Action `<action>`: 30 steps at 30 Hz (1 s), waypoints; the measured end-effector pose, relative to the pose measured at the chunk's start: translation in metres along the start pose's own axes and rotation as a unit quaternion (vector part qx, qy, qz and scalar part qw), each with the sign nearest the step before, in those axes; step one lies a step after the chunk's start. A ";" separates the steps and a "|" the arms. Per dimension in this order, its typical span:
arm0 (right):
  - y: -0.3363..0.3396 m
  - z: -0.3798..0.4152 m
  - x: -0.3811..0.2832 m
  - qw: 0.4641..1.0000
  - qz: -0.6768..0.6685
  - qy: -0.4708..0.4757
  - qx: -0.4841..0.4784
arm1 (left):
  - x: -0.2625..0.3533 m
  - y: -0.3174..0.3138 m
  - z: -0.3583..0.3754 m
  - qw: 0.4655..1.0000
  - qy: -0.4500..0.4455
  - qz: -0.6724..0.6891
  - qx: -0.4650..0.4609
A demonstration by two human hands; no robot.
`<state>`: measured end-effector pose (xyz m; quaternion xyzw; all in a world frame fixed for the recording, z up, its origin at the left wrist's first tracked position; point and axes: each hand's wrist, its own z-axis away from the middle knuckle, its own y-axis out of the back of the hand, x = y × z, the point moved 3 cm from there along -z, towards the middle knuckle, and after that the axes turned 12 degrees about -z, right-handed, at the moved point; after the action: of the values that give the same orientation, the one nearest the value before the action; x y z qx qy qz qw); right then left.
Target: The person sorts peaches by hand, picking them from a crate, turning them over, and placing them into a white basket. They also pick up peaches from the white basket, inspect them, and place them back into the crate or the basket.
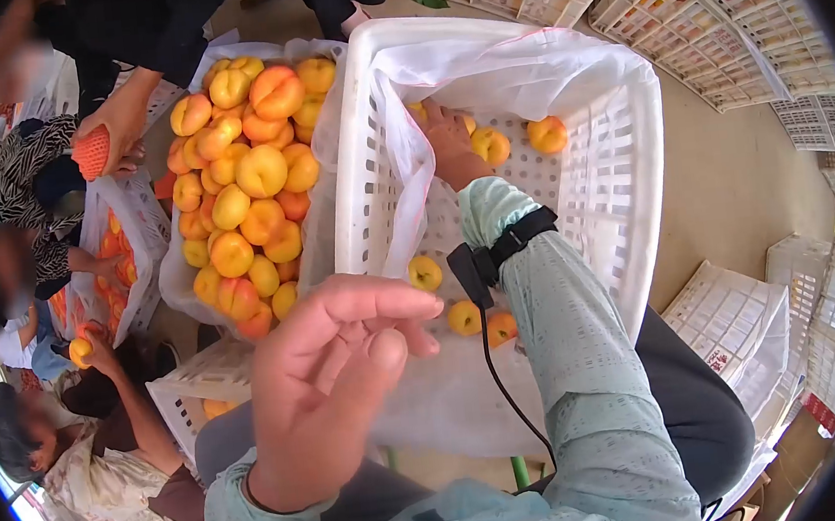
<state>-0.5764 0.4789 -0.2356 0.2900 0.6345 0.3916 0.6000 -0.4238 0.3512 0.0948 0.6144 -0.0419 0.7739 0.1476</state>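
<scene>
My left hand [338,379] hovers in front of the near edge of a white plastic crate [650,188], its fingers loosely curled, the thumb apart and nothing in it. Inside the crate, at its far left, is my right hand [454,144]. Its fingertips point down beside a yellow peach [417,112] and are partly hidden, so their grip does not show. A few yellow-red peaches lie spread on the crate floor, among them one peach [547,134] on the right and another peach [425,273] nearer me. A thin white liner [509,66] drapes over the crate walls.
Left of the crate stands a lined container heaped with peaches [245,187]. Beyond it a co-worker's hand [118,129] holds a fruit in a red foam net; another person [103,441] holds a peach. Stacked white crates [716,16] stand along the right.
</scene>
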 end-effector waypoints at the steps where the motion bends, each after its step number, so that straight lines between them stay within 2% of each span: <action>1: -0.003 -0.005 0.001 1.000 -0.005 -0.011 0.001 | 0.000 0.001 -0.001 1.000 0.008 0.001 -0.002; 5: 0.000 -0.001 0.007 0.999 -0.006 -0.032 -0.003 | -0.002 -0.001 -0.004 1.000 0.008 0.010 -0.006; 7: 0.008 0.024 0.017 0.994 -0.099 -0.007 0.049 | -0.001 -0.002 -0.004 1.000 0.007 0.012 -0.009; 8: 0.010 0.037 0.020 0.994 -0.098 -0.008 0.050 | -0.002 -0.003 -0.003 1.000 0.009 0.015 -0.008; 10: 0.013 0.066 0.026 0.965 -0.237 -0.071 0.086 | -0.004 -0.004 -0.002 1.000 0.010 0.015 -0.014; 11: 0.022 0.080 0.020 0.965 -0.238 -0.070 0.085 | -0.004 -0.004 -0.001 1.000 0.012 0.016 -0.019; 12: 0.030 0.096 0.018 0.838 -0.510 -0.189 0.045 | -0.005 -0.005 0.000 1.000 0.012 0.015 -0.020; 13: 0.034 0.110 0.010 0.622 -0.729 -0.286 0.002 | -0.006 -0.007 0.000 0.999 0.026 0.013 -0.035; 14: 0.038 0.119 0.004 0.622 -0.730 -0.284 0.004 | -0.007 -0.008 -0.001 0.998 0.038 0.010 -0.050; 16: 0.043 0.132 -0.017 0.393 -0.890 -0.232 -0.004 | -0.008 -0.010 -0.003 0.997 0.044 -0.014 -0.061; 17: 0.055 0.136 -0.030 0.356 -0.917 -0.181 -0.014 | -0.010 -0.011 -0.004 0.996 0.052 -0.035 -0.070; 18: 0.064 0.139 -0.041 0.355 -0.918 -0.178 -0.015 | -0.012 -0.011 -0.004 0.996 0.050 -0.038 -0.069; 20: 0.084 0.143 -0.063 0.308 -0.943 -0.120 -0.034 | -0.016 -0.010 -0.006 0.984 -0.006 -0.168 -0.061; 21: 0.092 0.144 -0.071 0.297 -0.948 -0.101 -0.051 | -0.017 -0.009 -0.007 0.947 -0.074 -0.308 -0.056; 22: 0.103 0.146 -0.079 0.297 -0.948 -0.099 -0.052 | -0.016 -0.009 -0.006 0.947 -0.075 -0.308 -0.055; 24: 0.131 0.148 -0.103 0.413 -0.908 -0.040 -0.057 | -0.012 -0.013 -0.005 0.925 -0.089 -0.369 0.008; 25: 0.135 0.148 -0.110 0.442 -0.895 -0.020 -0.049 | -0.010 -0.016 -0.005 0.976 0.032 -0.216 -0.002; 26: 0.141 0.148 -0.120 0.443 -0.895 -0.019 -0.048 | -0.009 -0.015 -0.006 0.976 0.031 -0.215 -0.003; 27: 0.157 0.146 -0.130 0.651 -0.756 0.068 0.034 | -0.013 -0.011 -0.009 0.995 0.087 -0.033 0.019; 28: 0.174 0.147 -0.139 0.809 -0.558 0.148 0.114 | -0.018 -0.008 -0.011 0.978 0.141 0.151 0.039; 29: 0.188 0.146 -0.144 0.810 -0.557 0.146 0.116 | -0.019 -0.006 -0.012 0.967 0.132 0.213 0.048; 30: 0.203 0.145 -0.152 0.802 -0.561 0.183 0.096 | -0.020 -0.005 -0.012 0.967 0.132 0.213 0.045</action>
<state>-0.4368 0.4800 0.0207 -0.1375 0.8186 -0.0307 0.5569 -0.4296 0.3557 0.0721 0.4896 -0.1166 0.8630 -0.0442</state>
